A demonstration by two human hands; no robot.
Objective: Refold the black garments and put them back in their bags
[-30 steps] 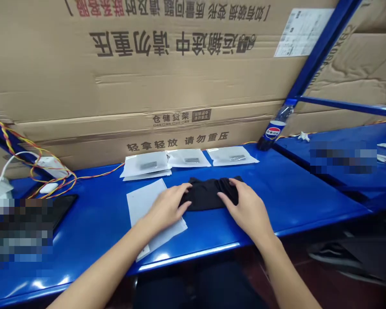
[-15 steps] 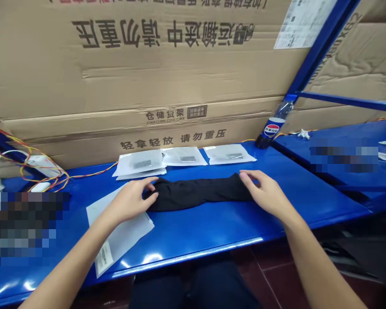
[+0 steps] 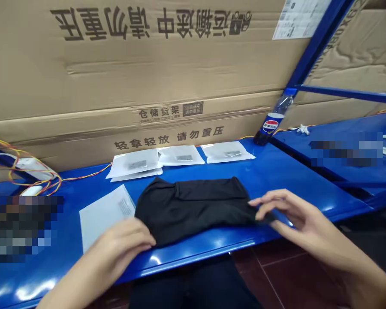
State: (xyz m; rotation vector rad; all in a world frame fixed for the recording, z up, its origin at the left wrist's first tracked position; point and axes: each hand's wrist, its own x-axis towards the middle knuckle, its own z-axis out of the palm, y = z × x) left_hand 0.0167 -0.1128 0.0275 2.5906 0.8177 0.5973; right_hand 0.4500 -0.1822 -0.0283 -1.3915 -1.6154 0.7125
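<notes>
A folded piece of black stretchy fabric (image 3: 193, 210) lies on the blue table, with a raised fold along its far side. I cannot tell what kind of garment it is. At its near left corner, my left hand (image 3: 125, 240) has its fingers pressed together on the edge. My right hand (image 3: 292, 219) pinches the near right corner between thumb and fingers, pulling a small tip of cloth outward. A flat translucent bag (image 3: 99, 214) with printed text lies beside the fabric, partly hidden by my left hand.
Several flat white packets (image 3: 182, 155) lie along the back against a cardboard sheet (image 3: 180, 77). A cola bottle (image 3: 272, 120) leans at the back right by a blue post. Tangled wires and a white adapter (image 3: 37, 168) are at left. The blue table's front edge (image 3: 193, 257) is close.
The fabric has gone from a narrow strip to a wider piece, its near layer spread toward me. Both hands have come nearer to me with its edge, the right also moving outward.
</notes>
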